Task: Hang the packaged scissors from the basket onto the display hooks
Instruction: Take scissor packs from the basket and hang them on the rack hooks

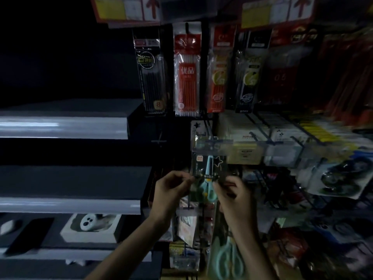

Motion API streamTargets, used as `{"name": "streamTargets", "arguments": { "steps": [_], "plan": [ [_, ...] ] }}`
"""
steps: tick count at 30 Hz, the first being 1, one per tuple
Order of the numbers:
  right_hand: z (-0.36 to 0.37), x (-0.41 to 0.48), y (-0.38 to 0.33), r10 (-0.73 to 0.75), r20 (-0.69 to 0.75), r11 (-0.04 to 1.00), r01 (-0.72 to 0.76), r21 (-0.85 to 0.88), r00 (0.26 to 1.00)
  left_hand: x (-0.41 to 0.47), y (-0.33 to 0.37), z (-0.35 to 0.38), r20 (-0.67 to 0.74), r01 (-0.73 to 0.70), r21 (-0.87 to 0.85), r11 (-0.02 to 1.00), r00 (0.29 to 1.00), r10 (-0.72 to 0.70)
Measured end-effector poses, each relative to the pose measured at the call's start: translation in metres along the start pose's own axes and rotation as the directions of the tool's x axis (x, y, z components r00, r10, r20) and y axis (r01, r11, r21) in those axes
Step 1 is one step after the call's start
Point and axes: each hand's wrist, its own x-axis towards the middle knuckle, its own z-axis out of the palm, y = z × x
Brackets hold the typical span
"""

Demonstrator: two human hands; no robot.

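- Pinching the left edge of the packaged scissors (pixel 209 168) between curled fingers and thumb, the left hand (pixel 171 190) is holding the pack upright before the display rack.
- The right hand (pixel 236 199) is gripping the pack's right edge, with its fingers curled beside the pale-blue handles.
- The pack is sitting between both hands, its top just below a clear price strip (pixel 214 146) at the end of a display hook. That strip is covering the pack's top, so I cannot tell whether the hook is passing through it.
- A second scissors pack (pixel 228 257) is hanging lower, and the right forearm is partly hiding it.
- Pen packs (pixel 186 77) are hanging in a row above.
- Dim light and blur are making the goods at the right hard to make out, and the picture's left edge is cutting off the grey shelves (pixel 60 128).
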Motion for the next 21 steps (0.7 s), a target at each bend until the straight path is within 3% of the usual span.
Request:
{"name": "streamTargets", "arguments": {
  "steps": [5, 11, 21],
  "plan": [
    [-0.001, -0.002, 0.016, 0.003, -0.013, 0.987, -0.005, -0.158, 1.0, -0.004, -0.02, 0.0, 0.005, 0.01, 0.083, 0.997, 1.0, -0.01],
    [0.003, 0.008, 0.014, -0.001, -0.007, 0.994, 0.0, -0.112, 1.0, 0.008, -0.032, 0.005, -0.024, 0.016, 0.138, 0.99, 1.0, -0.013],
    [0.044, 0.061, 0.006, 0.028, -0.198, 0.996, -0.044, -0.078, 0.98, 0.05, -0.03, 0.022, -0.17, -0.002, -0.004, 1.0, 0.986, 0.001]
  ]
}}
